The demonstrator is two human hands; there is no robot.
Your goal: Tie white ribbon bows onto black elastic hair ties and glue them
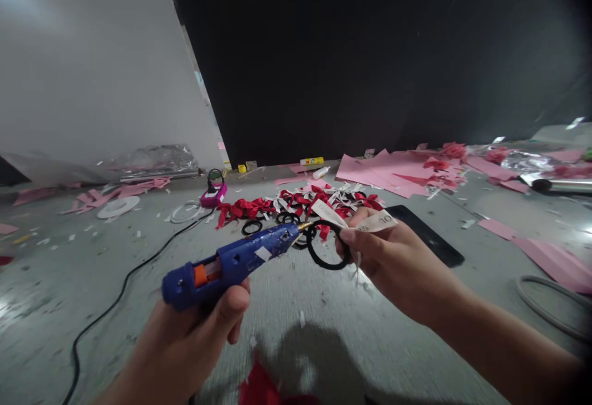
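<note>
My left hand [203, 325] is wrapped round a blue hot glue gun [250, 254], its brass nozzle pointing right. An orange part shows in the gun's open side. The tip meets or nearly meets the edge of a black hair tie [329, 265]. My right hand [388, 257] pinches this ring together with a white printed ribbon [377, 221], whose ends stick out to both sides. Just behind lies a heap of red and white ribbon bows [250, 208] with more black hair ties [252, 227] among them.
A black phone [425, 235] lies behind my right hand. Pink paper sheets [379, 171] spread at the back right. A black cord [124, 282] curves along the left, near a magenta object [214, 194]. A yellow glue stick [311, 161] lies by the black panel [324, 72].
</note>
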